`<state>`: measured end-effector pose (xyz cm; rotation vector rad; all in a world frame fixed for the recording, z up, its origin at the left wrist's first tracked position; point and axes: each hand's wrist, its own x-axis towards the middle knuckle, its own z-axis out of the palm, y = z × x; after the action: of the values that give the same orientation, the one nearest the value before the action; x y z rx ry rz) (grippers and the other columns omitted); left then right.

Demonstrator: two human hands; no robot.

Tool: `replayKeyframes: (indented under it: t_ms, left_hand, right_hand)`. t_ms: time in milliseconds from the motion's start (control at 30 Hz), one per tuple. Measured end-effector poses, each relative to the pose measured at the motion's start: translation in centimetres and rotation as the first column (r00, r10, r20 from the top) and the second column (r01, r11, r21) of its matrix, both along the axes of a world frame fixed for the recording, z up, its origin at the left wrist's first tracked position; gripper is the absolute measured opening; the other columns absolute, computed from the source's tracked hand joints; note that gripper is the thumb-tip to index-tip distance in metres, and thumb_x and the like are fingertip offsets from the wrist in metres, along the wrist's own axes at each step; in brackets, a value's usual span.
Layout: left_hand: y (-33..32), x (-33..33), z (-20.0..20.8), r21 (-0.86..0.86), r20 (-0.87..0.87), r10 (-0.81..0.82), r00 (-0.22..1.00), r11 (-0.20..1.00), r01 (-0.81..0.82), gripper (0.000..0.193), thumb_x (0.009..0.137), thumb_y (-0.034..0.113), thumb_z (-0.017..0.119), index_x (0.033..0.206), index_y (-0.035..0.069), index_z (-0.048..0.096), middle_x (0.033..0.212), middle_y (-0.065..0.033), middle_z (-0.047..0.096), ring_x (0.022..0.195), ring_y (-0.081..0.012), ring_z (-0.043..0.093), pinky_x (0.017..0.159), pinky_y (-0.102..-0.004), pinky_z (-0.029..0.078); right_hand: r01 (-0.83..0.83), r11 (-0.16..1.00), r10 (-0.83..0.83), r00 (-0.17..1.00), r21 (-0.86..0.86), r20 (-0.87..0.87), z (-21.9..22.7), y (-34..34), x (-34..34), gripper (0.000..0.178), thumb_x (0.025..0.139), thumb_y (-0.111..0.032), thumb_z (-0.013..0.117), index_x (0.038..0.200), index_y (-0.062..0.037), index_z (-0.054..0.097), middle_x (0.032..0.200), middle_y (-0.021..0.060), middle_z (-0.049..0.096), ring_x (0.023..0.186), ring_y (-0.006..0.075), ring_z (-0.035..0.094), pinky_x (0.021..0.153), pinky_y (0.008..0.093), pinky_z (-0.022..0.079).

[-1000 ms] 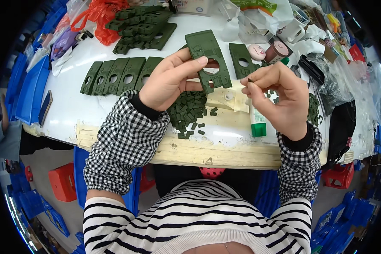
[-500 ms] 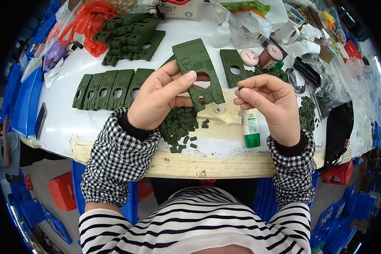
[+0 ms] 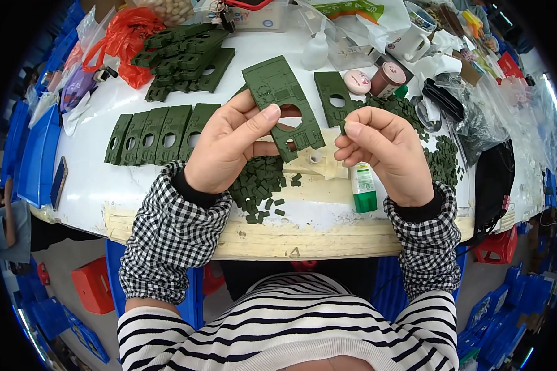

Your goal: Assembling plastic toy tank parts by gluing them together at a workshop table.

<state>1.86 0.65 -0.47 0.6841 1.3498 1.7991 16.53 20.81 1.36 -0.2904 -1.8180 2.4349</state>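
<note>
My left hand (image 3: 229, 133) is closed around the edge of a dark green plastic model-tank hull panel (image 3: 283, 89), thumb on its face. The panel is tilted above the table and has a large round hole. Just to its right, my right hand (image 3: 387, 148) pinches a small dark green piece (image 3: 343, 128), mostly hidden by the fingertips and apart from the panel. Beneath the hands lie a heap of small green rectangular pieces (image 3: 254, 185), a taped beige block (image 3: 315, 164) and a glue bottle (image 3: 364, 190) with a green cap.
Several similar panels (image 3: 148, 137) stand in a row at left, with more stacked (image 3: 185, 59) behind. Another panel (image 3: 332, 93) lies beyond my right hand, near more small pieces (image 3: 442, 162). A squeeze bottle (image 3: 316, 51), mug (image 3: 408, 42) and plastic bags crowd the far side.
Both hands have shifted slightly left in the picture, as has most of the table scene. The right fingertips have turned a little; the same panel and small piece are still held.
</note>
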Motion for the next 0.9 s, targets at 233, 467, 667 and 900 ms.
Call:
replayKeyframes:
  t_ms: [233,467,667,900]
  left_hand:
    - [-0.1,0.2,0.5,0.010,-0.001,-0.028,1.000,1.000,0.028,0.038,0.102,0.024,0.056,0.134,0.003,0.052,0.122,-0.0084,0.065,0.105,-0.0120,0.066,0.083,-0.0269,0.059]
    - [-0.1,-0.7,0.0,0.054,-0.001,0.093,0.996,0.994,-0.093,0.037,0.103,0.023,0.054,0.134,0.003,0.052,0.124,-0.0114,0.065,0.094,-0.0125,0.069,0.079,-0.0251,0.060]
    - [0.0,-1.5,-0.6,0.045,-0.017,0.075,0.997,0.996,-0.074,0.038,0.103,0.024,0.053,0.135,0.003,0.051,0.123,-0.0099,0.065,0.098,-0.0128,0.069,0.079,-0.0251,0.060]
    - [-0.2,-1.3,-0.3,0.065,-0.054,0.068,0.996,0.996,-0.065,0.037,0.103,0.025,0.053,0.133,0.002,0.051,0.122,-0.0098,0.066,0.100,-0.0144,0.069,0.083,-0.0271,0.059]
  right_hand:
    - [0.011,0.999,-0.011,1.000,0.044,0.004,0.1,-0.4,0.1,0.016,0.094,-0.016,0.067,0.097,0.0003,0.067,0.088,0.0087,0.071,0.076,0.0133,0.070,0.067,0.0233,0.056]
    - [0.048,0.405,0.313,0.931,0.913,-0.188,-1.7,-4.6,1.5,0.005,0.079,-0.006,0.064,0.078,-0.0014,0.061,0.076,0.0131,0.066,0.065,0.0290,0.067,0.062,0.0388,0.055]
    - [0.355,0.091,0.167,0.915,0.930,-0.366,-1.5,-4.2,2.1,0.009,0.086,-0.011,0.071,0.087,-0.0050,0.065,0.074,0.0062,0.064,0.062,0.0212,0.064,0.054,0.0299,0.052]
    - [0.084,-0.010,-0.236,0.968,0.996,-0.084,0.5,6.5,8.3,0.008,0.082,-0.011,0.071,0.084,-0.0032,0.070,0.077,0.0106,0.067,0.072,0.0290,0.064,0.067,0.0383,0.051]
